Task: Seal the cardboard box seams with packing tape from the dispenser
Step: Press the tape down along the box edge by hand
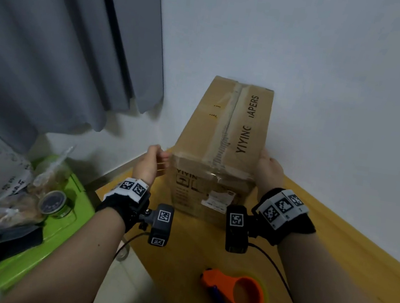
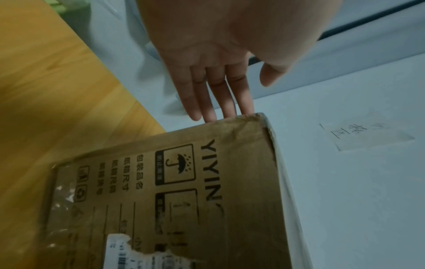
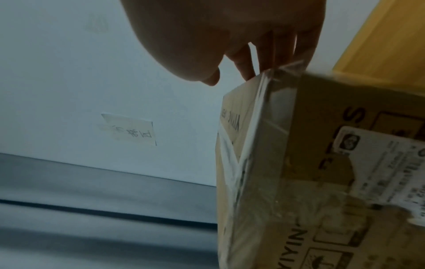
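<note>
A brown cardboard box (image 1: 222,134) printed "YIYING" stands on the yellow wooden table (image 1: 186,253), pushed towards the wall corner. Wrinkled clear tape (image 1: 226,124) runs along its top middle seam and down the near face. My left hand (image 1: 151,163) is at the box's left side; in the left wrist view its straight fingers (image 2: 214,91) reach past the box's (image 2: 207,191) near left corner. My right hand (image 1: 267,169) lies flat against the right side, thumb at the top edge. The orange tape dispenser (image 1: 237,294) lies on the table near me, untouched.
A green container (image 1: 58,223) piled with plastic bags and a round tin (image 1: 52,203) stands left of the table. A grey curtain (image 1: 54,39) hangs at the back left. The white wall (image 1: 336,68) carries a taped paper note (image 2: 368,134). Cables trail from both wrist cameras.
</note>
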